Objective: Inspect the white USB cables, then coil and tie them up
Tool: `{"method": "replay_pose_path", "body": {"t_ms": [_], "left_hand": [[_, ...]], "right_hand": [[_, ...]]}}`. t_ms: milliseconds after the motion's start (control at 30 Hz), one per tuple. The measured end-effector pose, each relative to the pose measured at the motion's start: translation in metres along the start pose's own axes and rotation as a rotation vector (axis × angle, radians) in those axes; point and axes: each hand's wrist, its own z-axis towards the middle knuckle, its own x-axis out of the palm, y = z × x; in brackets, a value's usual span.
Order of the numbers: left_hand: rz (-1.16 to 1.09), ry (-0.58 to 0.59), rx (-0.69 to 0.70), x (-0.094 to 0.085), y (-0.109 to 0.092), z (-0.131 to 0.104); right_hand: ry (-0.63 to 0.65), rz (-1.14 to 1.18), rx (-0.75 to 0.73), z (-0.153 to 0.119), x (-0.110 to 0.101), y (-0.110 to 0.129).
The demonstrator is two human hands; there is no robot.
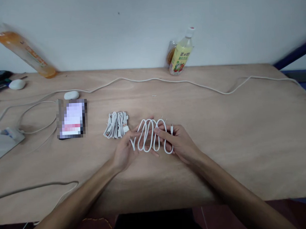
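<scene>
A white charging cable (146, 136), folded back and forth into several loops, is held between both hands above the table. My left hand (124, 149) grips the left end of the loops, thumb on top and fingers spread behind them. On the right, my right hand (179, 140) pinches the loops between thumb and fingers, and a small plug (172, 129) sticks up beside the forefinger. Just beyond my left hand lies a pile of bundled white cables (116, 124).
Left of the pile is a phone (73, 118), its screen blurred, with a white earbud case (71, 95) behind it. A long white cord (151, 79) crosses the table's rear. Against the wall stand an orange drink bottle (26, 52) and a yellow one (182, 55).
</scene>
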Motion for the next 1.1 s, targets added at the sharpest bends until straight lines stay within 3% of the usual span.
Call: {"method": "replay_pose_path", "body": {"t_ms": [300,500,767,1100], "left_hand": [[-0.052,0.028,-0.032,-0.006,0.000,0.001],[-0.122,-0.024,-0.068,-0.007,-0.004,0.000],[-0.175,-0.055,-0.069,-0.005,-0.006,0.002],[-0.220,-0.043,-0.082,-0.006,-0.007,0.001]], "right_hand": [[-0.109,-0.027,-0.071,0.004,-0.003,0.006],[-0.141,-0.054,-0.101,0.003,-0.005,0.007],[-0.104,0.009,0.006,0.005,-0.006,0.006],[-0.079,0.100,0.034,0.005,-0.007,0.011]]}}
